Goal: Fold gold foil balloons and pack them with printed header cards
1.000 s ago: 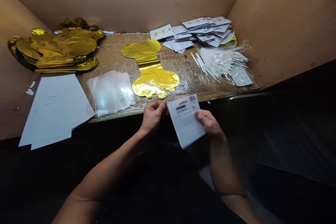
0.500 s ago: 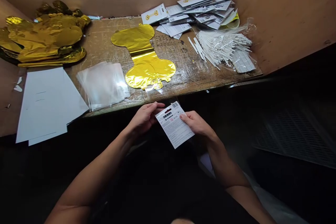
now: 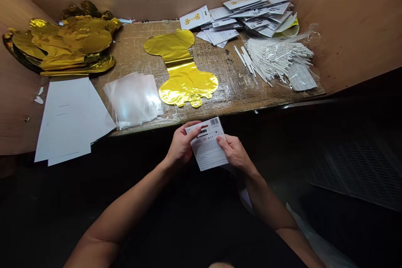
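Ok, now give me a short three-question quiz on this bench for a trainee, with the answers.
1. True or false: the left hand and the right hand are both on the printed card.
2. What lies to the right of the clear plastic sleeves in view? A: a flat gold foil balloon. B: the white paper sheets.
3. What is in the clear bag at the back right of the bench?

Key: 1 true; 2 A; 3 white sticks.

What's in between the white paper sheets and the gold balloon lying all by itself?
In the head view, a stack of clear plastic bags lies between the white paper sheets and the gold foil balloon.
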### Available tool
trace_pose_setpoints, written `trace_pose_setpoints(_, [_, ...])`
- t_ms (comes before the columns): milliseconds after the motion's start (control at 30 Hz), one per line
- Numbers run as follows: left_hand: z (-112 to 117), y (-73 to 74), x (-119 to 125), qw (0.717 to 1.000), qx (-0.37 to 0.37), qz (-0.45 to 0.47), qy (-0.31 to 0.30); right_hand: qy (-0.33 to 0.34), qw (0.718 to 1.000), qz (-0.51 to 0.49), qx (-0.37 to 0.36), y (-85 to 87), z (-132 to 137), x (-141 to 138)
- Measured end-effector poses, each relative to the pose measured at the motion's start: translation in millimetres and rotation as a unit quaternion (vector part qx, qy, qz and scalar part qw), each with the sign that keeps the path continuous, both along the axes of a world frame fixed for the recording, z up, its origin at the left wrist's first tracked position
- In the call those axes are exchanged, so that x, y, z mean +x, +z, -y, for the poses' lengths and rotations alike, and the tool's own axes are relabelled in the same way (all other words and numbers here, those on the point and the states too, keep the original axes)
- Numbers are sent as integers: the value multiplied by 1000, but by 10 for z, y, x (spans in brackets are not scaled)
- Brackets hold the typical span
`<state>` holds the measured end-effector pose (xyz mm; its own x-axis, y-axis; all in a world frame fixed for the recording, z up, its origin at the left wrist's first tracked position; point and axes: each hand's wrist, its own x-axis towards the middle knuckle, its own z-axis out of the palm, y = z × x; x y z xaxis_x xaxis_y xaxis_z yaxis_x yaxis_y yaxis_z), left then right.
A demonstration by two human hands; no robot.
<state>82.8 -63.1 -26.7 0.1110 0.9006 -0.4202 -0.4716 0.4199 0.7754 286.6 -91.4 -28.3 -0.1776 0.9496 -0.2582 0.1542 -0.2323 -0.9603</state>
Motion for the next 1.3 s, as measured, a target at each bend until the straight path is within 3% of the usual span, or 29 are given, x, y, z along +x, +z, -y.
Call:
trace_pose_setpoints(133, [-282,162,-4,997,32,35,67,5,988,-146,-48,-109,6,-10])
trace_pose_setpoints(233, [-321,173,69,994,64,39,79,-56,974,-199,-93,-226,109,-104])
trace_pose_setpoints(333, [-240,132,158,997,51,38,45,-141,961,-220,-86,-283,190,-218])
trace_pose_setpoints(567, [-242,75,248,998,56,34,5,-191,947,-246,-85,-200,172,-310])
trace_pose_setpoints(700, [-210,30,280,987,119,-37,-103,-239,938,-248,-41,-153,31,-238])
trace_pose_setpoints(800, [-320,78,185,944,234,-216,-87,-248,941,-229,-32,-158,-108,-134])
trace_pose_setpoints(867, [-489,116,112,879,343,-324,-71,-243,943,-222,-42,-190,-200,-73])
trace_pose_setpoints(933, [-690,114,76,812,435,-358,-155,-233,945,-224,-46,-248,-283,-31])
trace_pose_setpoints(1000, [-871,65,78,764,474,-353,-256,-230,947,-224,-32,-330,-345,-4])
trace_pose_setpoints(1067, [-997,-4,96,739,481,-361,-303,-231,951,-203,-5,-427,-379,16])
trace_pose_setpoints(1133, [-1054,-62,117,719,490,-384,-311,-229,959,-163,22,-527,-390,27])
trace_pose_setpoints(1233, [-1031,-108,166,690,510,-424,-291,-233,965,-113,48,-652,-384,17])
trace_pose_setpoints(1300, [-994,-118,223,685,514,-446,-261,-239,964,-101,58,-702,-382,2])
